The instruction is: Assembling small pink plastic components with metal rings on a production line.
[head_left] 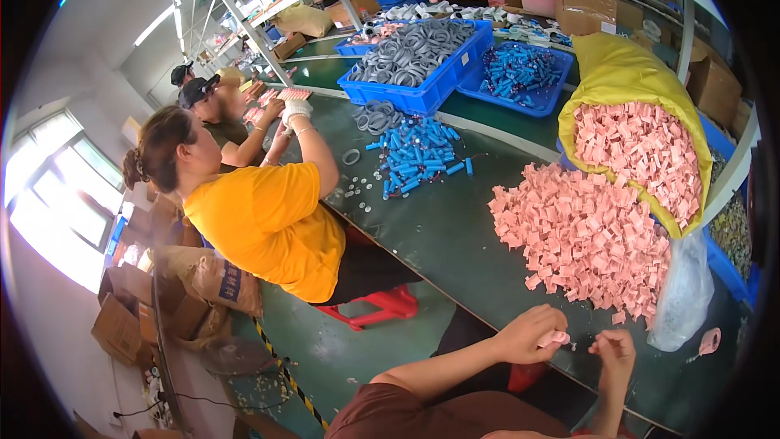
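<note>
Near the table's front edge, my left hand is closed around a small pink plastic part. A tiny pale bit shows beside the part, too small to name. To its right, my right hand is raised with its fingers curled together; whatever they pinch, if anything, is hidden. Just beyond both hands spreads a large heap of similar pink plastic parts on the dark green table. More of them spill from a yellow sack lying open behind the heap.
A clear plastic bag and a pink piece lie at right. Blue cylinders and grey rings are piled farther left, before a blue bin and blue tray. A yellow-shirted co-worker is at left.
</note>
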A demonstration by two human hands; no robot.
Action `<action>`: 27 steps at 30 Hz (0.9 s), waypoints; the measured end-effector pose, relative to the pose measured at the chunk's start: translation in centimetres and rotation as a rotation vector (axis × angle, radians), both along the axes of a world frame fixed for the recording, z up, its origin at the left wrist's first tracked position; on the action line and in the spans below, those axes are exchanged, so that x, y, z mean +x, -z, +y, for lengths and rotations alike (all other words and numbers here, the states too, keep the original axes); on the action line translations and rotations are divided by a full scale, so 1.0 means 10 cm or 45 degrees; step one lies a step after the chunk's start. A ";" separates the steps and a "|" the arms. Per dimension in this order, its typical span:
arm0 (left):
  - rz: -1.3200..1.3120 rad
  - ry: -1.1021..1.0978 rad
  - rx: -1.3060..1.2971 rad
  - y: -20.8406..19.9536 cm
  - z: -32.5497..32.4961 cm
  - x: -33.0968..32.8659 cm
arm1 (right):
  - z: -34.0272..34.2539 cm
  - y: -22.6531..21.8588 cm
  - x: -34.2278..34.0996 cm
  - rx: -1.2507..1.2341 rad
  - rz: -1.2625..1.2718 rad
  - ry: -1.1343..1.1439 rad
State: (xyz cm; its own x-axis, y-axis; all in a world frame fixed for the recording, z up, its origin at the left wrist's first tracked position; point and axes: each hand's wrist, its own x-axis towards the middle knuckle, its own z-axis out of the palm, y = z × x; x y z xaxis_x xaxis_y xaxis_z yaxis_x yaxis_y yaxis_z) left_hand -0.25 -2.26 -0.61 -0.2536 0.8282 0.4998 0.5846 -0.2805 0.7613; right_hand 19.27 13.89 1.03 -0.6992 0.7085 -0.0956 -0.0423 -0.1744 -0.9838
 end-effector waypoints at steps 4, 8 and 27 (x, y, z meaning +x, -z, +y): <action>0.026 0.070 -0.031 -0.04 0.00 0.01 | -0.14 0.01 -0.07 -0.109 0.040 -0.041; -0.012 0.073 0.012 -0.09 0.01 0.07 | -0.19 -0.10 -0.13 -0.197 -0.014 -0.111; 0.156 0.025 -0.121 -0.14 0.04 0.09 | -0.38 -0.26 -0.20 0.315 -0.099 -0.229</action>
State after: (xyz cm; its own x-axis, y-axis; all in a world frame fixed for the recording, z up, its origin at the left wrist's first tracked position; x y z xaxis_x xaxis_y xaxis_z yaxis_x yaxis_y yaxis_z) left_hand 0.68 -1.84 0.80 -0.1786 0.8776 0.4448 0.6697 -0.2228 0.7084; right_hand 17.31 10.11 3.60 -0.8130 0.5823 0.0062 0.0445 0.0726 -0.9964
